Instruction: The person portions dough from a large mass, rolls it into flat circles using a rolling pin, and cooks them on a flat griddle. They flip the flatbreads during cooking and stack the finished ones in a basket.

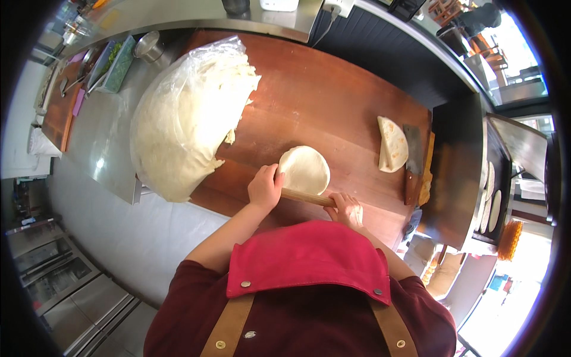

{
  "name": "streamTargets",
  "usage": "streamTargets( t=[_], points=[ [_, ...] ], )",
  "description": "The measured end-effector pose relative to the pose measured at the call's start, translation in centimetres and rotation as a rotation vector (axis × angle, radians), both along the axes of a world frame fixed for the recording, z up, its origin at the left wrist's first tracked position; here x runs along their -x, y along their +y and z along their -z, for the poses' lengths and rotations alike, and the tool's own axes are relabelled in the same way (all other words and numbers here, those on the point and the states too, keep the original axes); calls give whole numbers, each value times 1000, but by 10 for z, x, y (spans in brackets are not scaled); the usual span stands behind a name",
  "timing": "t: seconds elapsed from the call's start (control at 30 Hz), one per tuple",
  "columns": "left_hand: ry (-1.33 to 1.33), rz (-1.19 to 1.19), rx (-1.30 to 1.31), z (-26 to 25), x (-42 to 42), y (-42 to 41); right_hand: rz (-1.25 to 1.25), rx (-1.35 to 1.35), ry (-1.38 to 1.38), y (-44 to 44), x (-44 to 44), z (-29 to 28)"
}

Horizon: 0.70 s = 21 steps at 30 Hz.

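Observation:
A round flattened piece of dough [305,169] lies on the reddish wooden board [330,93]. Across its near edge runs a wooden rolling pin [308,197]. My left hand [266,186] is at the pin's left end, its thumb and fingers beside the dough's left edge. The pin's right end is gripped by my right hand [345,209]. To the left, a large mass of dough [174,120] rests partly under clear plastic film [214,53], its right side torn and ragged.
A folded flatbread [392,145] lies beside a cleaver [412,163] at the board's right. Beyond stands a metal-sided griddle [459,174] with flatbreads [494,212]. A metal cup [149,47] and a container of greens [113,64] stand upper left. A steel ledge [267,29] borders the far side.

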<state>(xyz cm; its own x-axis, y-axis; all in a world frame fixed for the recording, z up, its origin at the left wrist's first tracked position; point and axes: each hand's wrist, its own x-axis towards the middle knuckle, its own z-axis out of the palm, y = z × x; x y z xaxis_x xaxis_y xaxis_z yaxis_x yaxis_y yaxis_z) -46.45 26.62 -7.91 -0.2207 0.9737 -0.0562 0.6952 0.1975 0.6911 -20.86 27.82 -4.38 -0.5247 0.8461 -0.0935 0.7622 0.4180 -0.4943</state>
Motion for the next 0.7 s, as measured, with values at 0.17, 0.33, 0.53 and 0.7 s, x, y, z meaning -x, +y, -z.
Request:
streamTargets(
  t=[0.17,0.33,0.53,0.7],
  points=[
    [396,232,-156,-1,9,-17,59,-267,-219,25,31,9],
    [500,230,-98,-2,16,66,166,-223,-206,104,49,35],
    [581,99,-183,5,25,140,290,-292,-160,190,70,33],
    [582,-50,-221,-2,30,173,374,-360,-198,222,77,42]
  ],
)
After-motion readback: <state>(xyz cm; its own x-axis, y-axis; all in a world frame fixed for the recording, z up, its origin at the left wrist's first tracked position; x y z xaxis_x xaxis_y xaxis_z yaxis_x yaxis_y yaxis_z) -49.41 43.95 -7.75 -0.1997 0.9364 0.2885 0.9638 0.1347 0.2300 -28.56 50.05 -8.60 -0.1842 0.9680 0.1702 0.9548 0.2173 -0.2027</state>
